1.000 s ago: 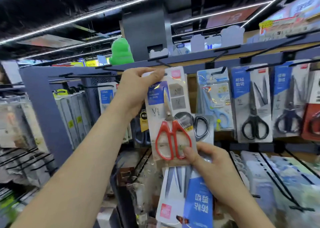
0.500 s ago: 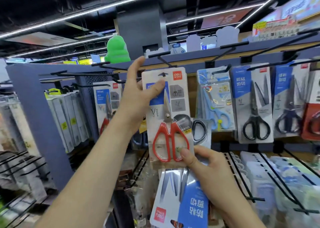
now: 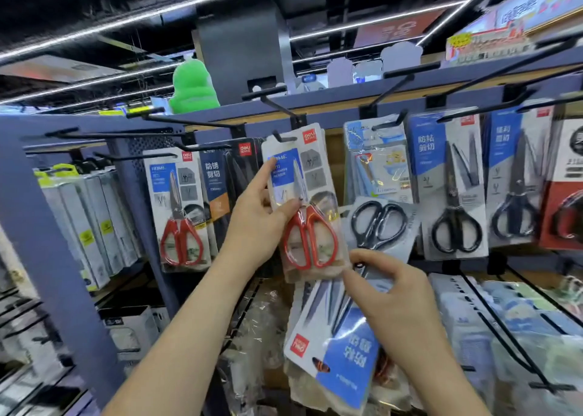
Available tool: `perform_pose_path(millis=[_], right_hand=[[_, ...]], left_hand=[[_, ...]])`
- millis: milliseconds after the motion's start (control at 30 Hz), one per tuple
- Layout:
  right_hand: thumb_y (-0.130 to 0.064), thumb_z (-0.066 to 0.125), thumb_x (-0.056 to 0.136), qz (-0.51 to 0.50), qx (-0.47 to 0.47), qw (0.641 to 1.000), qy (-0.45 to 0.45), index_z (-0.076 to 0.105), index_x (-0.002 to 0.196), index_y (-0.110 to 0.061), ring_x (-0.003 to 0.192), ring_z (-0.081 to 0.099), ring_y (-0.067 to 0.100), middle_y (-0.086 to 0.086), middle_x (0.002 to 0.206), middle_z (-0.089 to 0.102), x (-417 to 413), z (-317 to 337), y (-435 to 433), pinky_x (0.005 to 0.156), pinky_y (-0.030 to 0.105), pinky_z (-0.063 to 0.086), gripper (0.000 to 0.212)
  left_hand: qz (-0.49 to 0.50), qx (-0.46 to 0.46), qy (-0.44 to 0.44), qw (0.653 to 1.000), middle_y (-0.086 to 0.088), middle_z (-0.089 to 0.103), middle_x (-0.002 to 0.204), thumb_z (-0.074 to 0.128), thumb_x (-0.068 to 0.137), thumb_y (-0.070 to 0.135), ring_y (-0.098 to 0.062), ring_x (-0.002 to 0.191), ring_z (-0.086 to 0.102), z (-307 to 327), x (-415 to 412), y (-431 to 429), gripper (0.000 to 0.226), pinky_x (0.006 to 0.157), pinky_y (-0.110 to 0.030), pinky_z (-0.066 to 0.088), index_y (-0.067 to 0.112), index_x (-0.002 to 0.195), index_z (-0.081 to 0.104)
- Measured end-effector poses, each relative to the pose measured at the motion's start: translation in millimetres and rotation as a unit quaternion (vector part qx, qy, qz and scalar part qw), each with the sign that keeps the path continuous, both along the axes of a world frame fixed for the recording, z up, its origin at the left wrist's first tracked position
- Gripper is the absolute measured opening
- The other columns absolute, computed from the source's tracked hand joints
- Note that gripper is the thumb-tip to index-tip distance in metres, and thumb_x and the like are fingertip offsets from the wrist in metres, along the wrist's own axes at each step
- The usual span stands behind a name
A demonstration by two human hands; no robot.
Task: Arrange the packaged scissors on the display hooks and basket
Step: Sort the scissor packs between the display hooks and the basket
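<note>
Blue-grey display rack point(image 3: 47, 226) dead ahead, black hooks point(image 3: 195, 122) jutting from its top rail. Far left, a red-handled scissors pack point(image 3: 179, 210) hangs, a dark orange-banded pack point(image 3: 217, 188) just beside it. The middle hook threads a second red-handled pack point(image 3: 303, 176). Moving right: a pale blue children's scissors pack point(image 3: 378, 160), a black-handled scissors pack point(image 3: 451, 188), another black-handled pack point(image 3: 514, 179), and a red-and-black pack point(image 3: 564, 188) cut by the edge. Up on the top ledge point(image 3: 315, 100), a green plush figure point(image 3: 192, 87).
</note>
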State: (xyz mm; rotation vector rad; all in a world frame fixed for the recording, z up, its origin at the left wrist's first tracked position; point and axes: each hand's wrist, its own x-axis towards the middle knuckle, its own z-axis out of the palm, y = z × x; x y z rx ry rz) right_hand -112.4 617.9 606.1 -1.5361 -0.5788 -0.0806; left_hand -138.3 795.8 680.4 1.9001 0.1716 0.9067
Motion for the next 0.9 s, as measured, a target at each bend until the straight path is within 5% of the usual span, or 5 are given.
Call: perform_pose_path(millis=[167,400,567,700,900], right_hand=[[-0.015,0.07,0.086,-0.013,-0.009,1.0,0.022,0.074,0.089,-0.038,0.092,0.06,0.039,0.004,0.091,0.07,10,-3,-15,0.076,0.054,0.053,0.024],[-0.006,0.069,0.087,0.094,0.121,0.985,0.079,0.075,0.098,-0.04,0.085,0.074,0.015,-0.01,0.102,0.075,17,-6,-37,0.064,0.027,0.058,0.036],[-0.028,0.073,0.074,0.117,0.134,0.983,0.045,0.047,0.123,-0.067,0.107,0.067,0.007,-0.035,0.129,0.054,15,-4,-50,0.078,0.036,0.062,0.068],[-0.034,0.077,0.07,0.082,0.151,0.985,0.01,0.028,0.136,-0.069,0.126,0.058,0.015,-0.023,0.15,0.041,18,-6,-52,0.096,0.049,0.053,0.089],[-0.031,0.077,0.068,0.007,0.217,0.976,-0.004,0.028,0.138,-0.065,0.121,0.06,0.006,-0.028,0.141,0.049,13,-5,-37,0.097,0.043,0.055,0.092]], left_hand=[[0.063,0.09,0.049,0.993,0.006,0.053,0.142,0.065,0.093,0.016,-0.015,0.123,0.056,1,32,23,0.075,0.106,-0.04,0.045,0.039,0.152,0.026],[0.13,0.202,0.098,0.966,-0.007,0.053,0.135,0.058,0.097,0.025,-0.026,0.121,0.052,-5,48,19,0.076,0.103,-0.042,0.044,0.033,0.156,0.01],[0.229,0.273,0.068,0.932,-0.007,0.042,0.138,0.058,0.096,0.033,-0.024,0.125,0.044,-7,25,0,0.061,0.101,-0.032,0.037,0.026,0.151,0.032],[0.057,0.166,0.021,0.984,0.007,0.063,0.102,0.063,0.091,0.035,-0.005,0.087,0.059,-25,-19,-41,0.021,0.08,-0.03,0.054,0.034,0.113,0.063],[-0.091,-0.025,0.135,0.986,0.012,0.074,0.091,0.085,0.071,0.019,-0.008,0.08,0.069,-61,-51,-83,0.038,0.063,-0.018,0.051,0.03,0.103,0.066]])
